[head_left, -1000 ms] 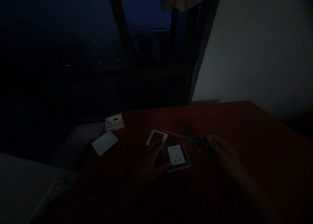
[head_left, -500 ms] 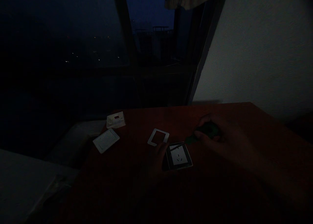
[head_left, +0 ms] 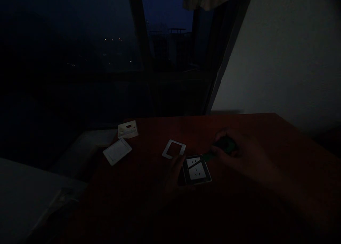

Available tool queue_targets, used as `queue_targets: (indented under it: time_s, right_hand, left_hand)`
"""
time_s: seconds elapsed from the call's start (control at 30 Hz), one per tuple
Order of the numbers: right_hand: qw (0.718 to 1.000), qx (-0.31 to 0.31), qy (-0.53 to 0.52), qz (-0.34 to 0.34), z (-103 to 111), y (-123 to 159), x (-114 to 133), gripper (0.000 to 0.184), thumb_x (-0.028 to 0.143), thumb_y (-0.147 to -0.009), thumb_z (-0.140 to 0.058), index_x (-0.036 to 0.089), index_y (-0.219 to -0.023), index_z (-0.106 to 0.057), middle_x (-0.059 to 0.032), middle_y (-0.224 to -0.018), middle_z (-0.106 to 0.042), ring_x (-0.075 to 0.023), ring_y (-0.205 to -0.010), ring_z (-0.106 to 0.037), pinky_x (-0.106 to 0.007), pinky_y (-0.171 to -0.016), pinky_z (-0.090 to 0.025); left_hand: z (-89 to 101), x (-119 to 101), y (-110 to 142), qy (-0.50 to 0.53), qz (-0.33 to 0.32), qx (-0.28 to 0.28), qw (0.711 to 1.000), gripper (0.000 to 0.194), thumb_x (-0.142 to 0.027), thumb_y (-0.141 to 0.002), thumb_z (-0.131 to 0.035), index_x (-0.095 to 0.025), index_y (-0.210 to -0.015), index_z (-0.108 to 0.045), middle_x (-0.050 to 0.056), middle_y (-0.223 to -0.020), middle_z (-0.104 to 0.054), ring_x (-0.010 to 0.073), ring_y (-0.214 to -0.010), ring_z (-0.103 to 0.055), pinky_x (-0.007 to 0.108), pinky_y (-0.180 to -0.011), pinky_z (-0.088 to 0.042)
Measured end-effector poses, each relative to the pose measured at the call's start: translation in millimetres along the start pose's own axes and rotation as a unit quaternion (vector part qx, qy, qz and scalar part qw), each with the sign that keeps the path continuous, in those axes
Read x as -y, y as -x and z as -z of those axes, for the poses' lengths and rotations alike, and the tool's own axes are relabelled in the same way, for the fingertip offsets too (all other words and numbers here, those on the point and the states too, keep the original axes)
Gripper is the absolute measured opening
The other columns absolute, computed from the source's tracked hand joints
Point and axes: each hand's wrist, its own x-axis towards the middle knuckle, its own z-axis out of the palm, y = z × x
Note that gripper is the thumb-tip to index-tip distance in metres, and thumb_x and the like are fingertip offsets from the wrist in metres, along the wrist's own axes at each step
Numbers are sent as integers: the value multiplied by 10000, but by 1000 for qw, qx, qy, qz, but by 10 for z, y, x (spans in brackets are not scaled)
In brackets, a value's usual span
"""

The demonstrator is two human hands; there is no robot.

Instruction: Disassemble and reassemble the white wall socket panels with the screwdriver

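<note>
A wall socket (head_left: 196, 170), with a white slotted face inside a dark border, lies on the reddish table in front of me. Its left side is gripped by my left hand (head_left: 173, 176), the fingers bent along that edge; part of this hand is lost in the dark. My right hand (head_left: 234, 149) is closed round the green handle of a screwdriver (head_left: 210, 155). The shaft slants left across the socket, and its tip meets the left part of the face or border. Just behind the socket lies a white square frame (head_left: 173, 149).
A white flat plate (head_left: 117, 152) and a white box-like back piece (head_left: 128, 129) lie at the table's left edge. Behind the table (head_left: 247, 125) stand a dark window and a pale wall (head_left: 282, 59). The room is very dim.
The screwdriver tip has moved down along the left of the socket, and the right hand has shifted slightly. My left hand stays at the socket. The whole view has drifted a little.
</note>
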Motion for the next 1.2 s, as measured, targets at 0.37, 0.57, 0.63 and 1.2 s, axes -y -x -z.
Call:
queue_targets:
  time_s: [0.37,0.57,0.63,1.2]
  right_hand:
    - [999,35,-2,26,-9,2,106,172,381,-817,-590,255,-930,-560,-12,-802,-687,-152,-627,-638,-238,-518,-448]
    - [1000,20,-5,21,34,-2,137,165,351,-803,-604,248,-926,-567,-3,-779,-692,-148,-623,-643,-224,-514,-454]
    - [1000,19,-1,25,37,-6,132,154,331,-805,-598,239,-924,-562,-5,-792,-693,-148,-641,-650,-219,-526,-460]
    - [983,143,30,111,118,-24,338,226,187,-789,-575,259,-1003,-554,29,-840,-690,-103,-641,-641,-186,-525,-431]
  left_hand:
    - [-3,10,-26,-5,-8,2,1000,938,-473,-703,-759,-246,-1461,-255,129,-1514,-265,326,-1351,-316,487,-1072,-331]
    - [14,-49,-9,6,19,5,1000,953,-416,-694,-779,-252,-1465,-244,119,-1539,-214,330,-1379,-268,495,-1092,-305]
    - [18,-53,-8,2,21,9,1000,947,-437,-699,-770,-244,-1465,-246,118,-1541,-213,326,-1382,-265,489,-1096,-304]
    - [-47,71,-24,-3,-12,-6,1000,964,-453,-689,-771,-287,-1469,-229,105,-1513,-263,343,-1342,-323,496,-1065,-335]
